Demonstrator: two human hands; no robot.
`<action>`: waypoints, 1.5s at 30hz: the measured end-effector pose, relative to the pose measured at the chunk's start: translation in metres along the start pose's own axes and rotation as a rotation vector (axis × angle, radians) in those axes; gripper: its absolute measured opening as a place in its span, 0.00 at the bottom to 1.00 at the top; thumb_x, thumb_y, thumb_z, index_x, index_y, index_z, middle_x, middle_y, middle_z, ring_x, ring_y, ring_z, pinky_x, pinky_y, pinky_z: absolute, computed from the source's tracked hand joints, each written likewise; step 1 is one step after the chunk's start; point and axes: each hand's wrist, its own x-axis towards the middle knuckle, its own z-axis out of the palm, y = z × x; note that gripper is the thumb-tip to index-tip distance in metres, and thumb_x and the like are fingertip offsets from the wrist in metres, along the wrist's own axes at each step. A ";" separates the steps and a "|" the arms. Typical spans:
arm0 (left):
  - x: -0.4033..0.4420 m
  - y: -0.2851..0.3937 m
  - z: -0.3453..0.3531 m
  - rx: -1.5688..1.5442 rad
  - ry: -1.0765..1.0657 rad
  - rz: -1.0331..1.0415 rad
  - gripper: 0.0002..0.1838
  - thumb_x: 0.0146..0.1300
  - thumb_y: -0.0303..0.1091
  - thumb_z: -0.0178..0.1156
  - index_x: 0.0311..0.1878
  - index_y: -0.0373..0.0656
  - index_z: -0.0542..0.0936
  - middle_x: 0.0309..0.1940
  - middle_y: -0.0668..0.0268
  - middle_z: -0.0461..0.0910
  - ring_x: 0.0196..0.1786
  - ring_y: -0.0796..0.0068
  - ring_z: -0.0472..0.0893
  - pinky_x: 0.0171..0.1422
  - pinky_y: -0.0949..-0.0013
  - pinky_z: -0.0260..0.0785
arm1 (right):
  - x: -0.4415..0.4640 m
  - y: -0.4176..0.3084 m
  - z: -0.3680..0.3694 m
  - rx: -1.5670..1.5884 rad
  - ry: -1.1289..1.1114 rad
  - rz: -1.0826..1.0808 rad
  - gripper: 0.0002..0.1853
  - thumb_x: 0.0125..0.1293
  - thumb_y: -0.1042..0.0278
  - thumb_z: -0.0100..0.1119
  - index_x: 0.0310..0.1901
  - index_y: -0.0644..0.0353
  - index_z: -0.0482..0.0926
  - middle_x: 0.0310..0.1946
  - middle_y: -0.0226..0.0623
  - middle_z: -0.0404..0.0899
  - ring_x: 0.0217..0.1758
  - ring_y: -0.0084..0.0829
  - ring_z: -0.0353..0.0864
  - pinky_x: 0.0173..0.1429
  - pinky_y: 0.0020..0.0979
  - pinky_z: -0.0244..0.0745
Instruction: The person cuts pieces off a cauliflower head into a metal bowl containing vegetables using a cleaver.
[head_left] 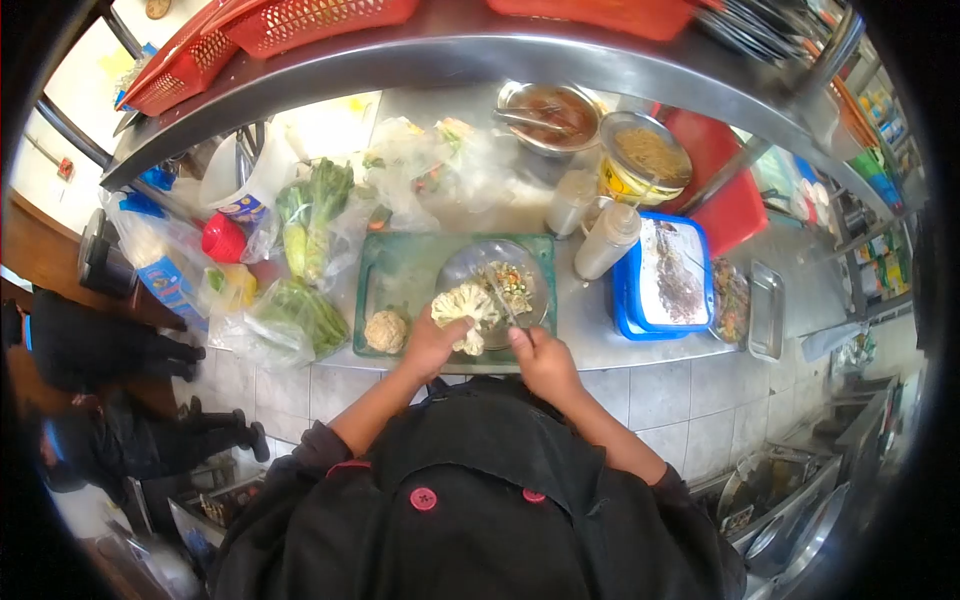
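Note:
My left hand point(433, 343) is closed around a piece of cauliflower point(466, 303), its cut face showing. In my right hand point(546, 364) is a knife point(502, 297), its blade angled up and left beside the cauliflower. Under them lies a round metal plate or bowl point(457, 262) with chopped mixed vegetables point(515, 285) in it. It rests on a green tray or board point(392, 272). Another cauliflower piece point(386, 332) sits at the tray's near left corner, close to my left hand.
Left are leafy greens point(313, 215), bagged greens point(300, 325) and a white bucket point(247, 180). Right stand squeeze bottles point(608, 240), a blue-rimmed container point(664, 275) and a yellow tub point(645, 160). A metal shelf point(450, 62) overhangs the back. People in dark clothes point(150, 435) stand left.

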 end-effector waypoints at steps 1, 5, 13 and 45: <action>0.001 0.003 -0.005 -0.028 -0.005 0.006 0.24 0.62 0.27 0.68 0.60 0.32 0.74 0.51 0.60 0.83 0.51 0.72 0.82 0.55 0.68 0.75 | 0.001 0.005 -0.003 0.093 -0.020 0.054 0.24 0.74 0.48 0.54 0.35 0.67 0.76 0.29 0.59 0.80 0.36 0.61 0.80 0.41 0.51 0.74; 0.003 0.014 -0.026 -0.011 -0.080 0.054 0.27 0.60 0.27 0.69 0.62 0.31 0.72 0.53 0.59 0.82 0.52 0.72 0.82 0.56 0.68 0.75 | -0.013 0.005 -0.022 0.217 -0.075 0.031 0.23 0.74 0.49 0.54 0.35 0.66 0.75 0.29 0.59 0.79 0.37 0.59 0.80 0.42 0.49 0.74; 0.001 0.050 -0.025 0.616 0.002 0.022 0.37 0.53 0.41 0.74 0.62 0.30 0.72 0.54 0.48 0.81 0.58 0.59 0.81 0.63 0.63 0.72 | -0.024 -0.006 -0.033 -0.016 -0.135 -0.268 0.18 0.71 0.52 0.59 0.37 0.62 0.76 0.28 0.56 0.80 0.35 0.60 0.81 0.38 0.50 0.75; 0.022 0.061 -0.068 0.244 0.038 0.101 0.31 0.61 0.33 0.70 0.65 0.37 0.69 0.57 0.60 0.78 0.57 0.69 0.80 0.60 0.64 0.75 | -0.019 0.033 -0.036 0.590 -0.051 0.285 0.22 0.78 0.49 0.50 0.31 0.60 0.74 0.17 0.29 0.71 0.16 0.20 0.68 0.22 0.24 0.64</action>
